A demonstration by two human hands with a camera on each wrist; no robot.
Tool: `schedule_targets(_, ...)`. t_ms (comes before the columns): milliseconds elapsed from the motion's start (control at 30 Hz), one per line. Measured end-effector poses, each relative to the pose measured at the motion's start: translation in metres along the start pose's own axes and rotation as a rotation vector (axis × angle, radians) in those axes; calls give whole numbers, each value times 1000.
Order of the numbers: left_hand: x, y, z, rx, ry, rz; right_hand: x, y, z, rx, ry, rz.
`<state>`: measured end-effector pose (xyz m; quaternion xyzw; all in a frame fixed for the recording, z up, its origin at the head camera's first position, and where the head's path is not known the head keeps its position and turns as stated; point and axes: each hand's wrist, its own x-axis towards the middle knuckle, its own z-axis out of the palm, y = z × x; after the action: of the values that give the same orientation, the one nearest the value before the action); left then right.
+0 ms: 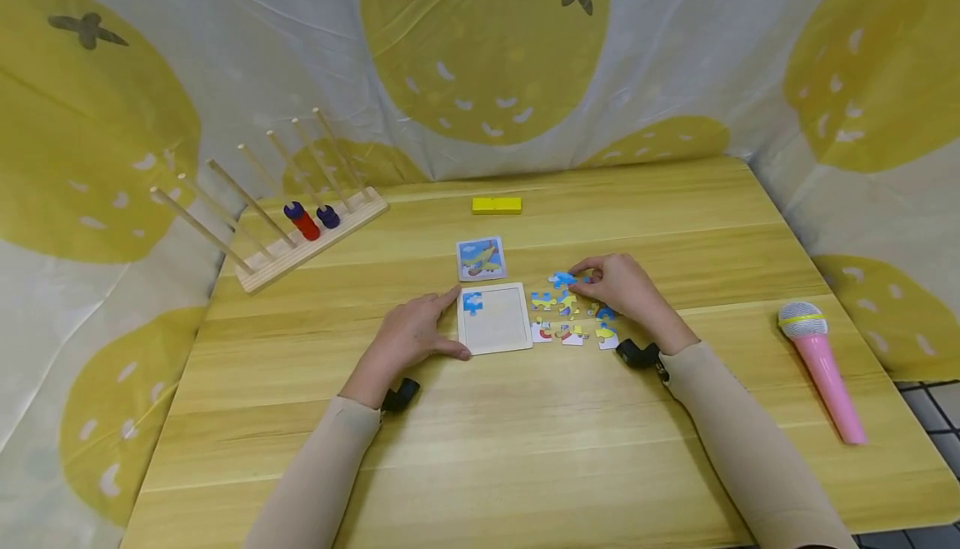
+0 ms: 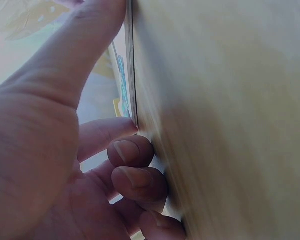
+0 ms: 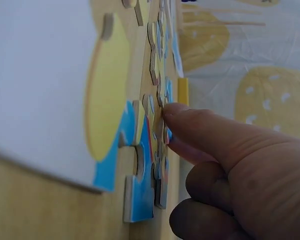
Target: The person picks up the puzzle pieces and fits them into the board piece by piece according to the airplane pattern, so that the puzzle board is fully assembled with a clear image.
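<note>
A square wooden puzzle tray (image 1: 495, 321) lies on the table with one blue puzzle piece (image 1: 472, 303) in its upper left corner. My left hand (image 1: 411, 334) rests beside it, thumb and index finger spread along the tray's left edge. In the left wrist view, the other fingers (image 2: 140, 179) are bent against the tabletop. To the right of the tray, my right hand (image 1: 618, 286) pinches a blue jigsaw piece (image 3: 169, 135) between thumb and index finger, at the top of the loose pieces. Several loose puzzle pieces (image 1: 572, 338) lie in rough rows below that hand.
A picture card (image 1: 481, 258) lies just behind the tray, and a yellow block (image 1: 497, 206) sits farther back. At the back left stands a wooden peg rack (image 1: 315, 237) with red and dark blue rings. A pink microphone (image 1: 828, 382) lies at the right.
</note>
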<state>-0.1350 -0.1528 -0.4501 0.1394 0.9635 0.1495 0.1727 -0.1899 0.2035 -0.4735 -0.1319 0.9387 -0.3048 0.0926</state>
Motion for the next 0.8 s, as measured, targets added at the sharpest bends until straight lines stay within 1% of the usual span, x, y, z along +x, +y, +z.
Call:
schedule_targets(200, 1, 0, 0, 4, -2, -5, 1, -1, -1, -30, -11, 2)
schedule_targets(300, 1, -1, 1, 6, -1, -3, 0, -3, -1, -66, -9, -2)
schedule_targets(400, 1, -1, 1, 2, 0, -3, 0, -5, -1, -114, 1, -25)
schedule_targets(500, 1, -1, 1, 0, 2, -3, -1, -8, -1, -102, 8, -31)
schedule_targets(567, 1, -1, 1, 3, 3, -2, -1, -8, 0, -52, 2, -10)
schedule_targets(733, 1, 0, 1, 2, 2, -3, 1, -4, -1, 226, -33, 142)
schedule_targets(800, 1, 0, 1, 2, 2, -5, 1, -2, -3, 328, -31, 204)
